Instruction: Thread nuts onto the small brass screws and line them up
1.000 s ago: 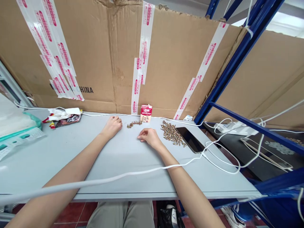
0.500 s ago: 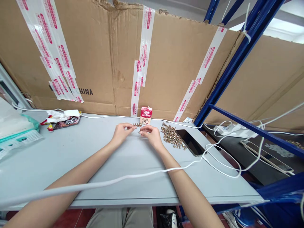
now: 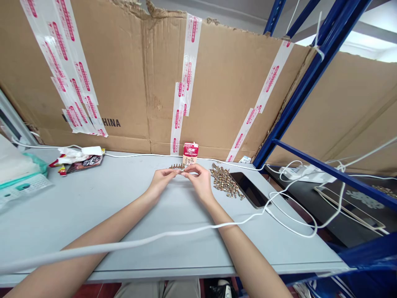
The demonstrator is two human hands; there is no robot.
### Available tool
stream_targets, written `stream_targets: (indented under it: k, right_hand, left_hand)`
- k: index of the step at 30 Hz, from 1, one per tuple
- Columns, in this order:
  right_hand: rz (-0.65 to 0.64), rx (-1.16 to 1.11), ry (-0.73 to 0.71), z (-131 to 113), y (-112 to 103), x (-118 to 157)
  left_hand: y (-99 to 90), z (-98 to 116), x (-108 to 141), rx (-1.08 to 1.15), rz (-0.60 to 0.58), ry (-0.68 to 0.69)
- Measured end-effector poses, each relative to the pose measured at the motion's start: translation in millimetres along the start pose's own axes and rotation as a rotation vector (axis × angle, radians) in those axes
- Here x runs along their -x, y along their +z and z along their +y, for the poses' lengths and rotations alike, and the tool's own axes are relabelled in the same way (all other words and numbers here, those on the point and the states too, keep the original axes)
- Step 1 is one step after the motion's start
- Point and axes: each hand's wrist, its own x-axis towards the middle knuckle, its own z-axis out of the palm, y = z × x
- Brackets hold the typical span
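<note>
My left hand and my right hand meet at the fingertips over the grey table, both in a pinch. A small metal piece, apparently a screw, shows only in part at the right fingertips; what the left fingers grip is hidden. Just behind the fingertips stands a row of small brass-coloured screws. To the right of my right hand lies a loose pile of the same small screws. A red and cream carton stands upright behind the row.
A black phone lies beside the pile. A white cable crosses over both forearms. Snack wrappers and a plastic bag lie at the left. Taped cardboard walls the back; a blue metal frame rises at the right.
My two hands have come together, the left moving right until the fingertips meet. The screw seen at the right fingertips is now mostly covered. The view has tilted slightly.
</note>
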Motion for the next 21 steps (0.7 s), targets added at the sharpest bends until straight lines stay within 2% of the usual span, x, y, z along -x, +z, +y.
stream_targets:
  k: [5,11,18,21]
  right_hand:
    - [0.005,0.009,0.009,0.9,-0.6,-1.3]
    - [0.023,0.005,0.0,3.9,1.4,2.1]
    - [0.006,-0.046,0.145,3.2,4.2,3.1]
    - [-0.027,-0.056,0.156,1.9,3.1,2.6]
  left_hand:
    - [0.9,-1.9,1.2,0.03,0.005,-0.039]
    - [2.3,-6.8,0.0,0.147,-0.044,-0.032]
    - [2.1,-9.8,-2.2,0.123,-0.035,0.028]
    - [1.0,-6.0,-2.3,0.119,-0.012,0.047]
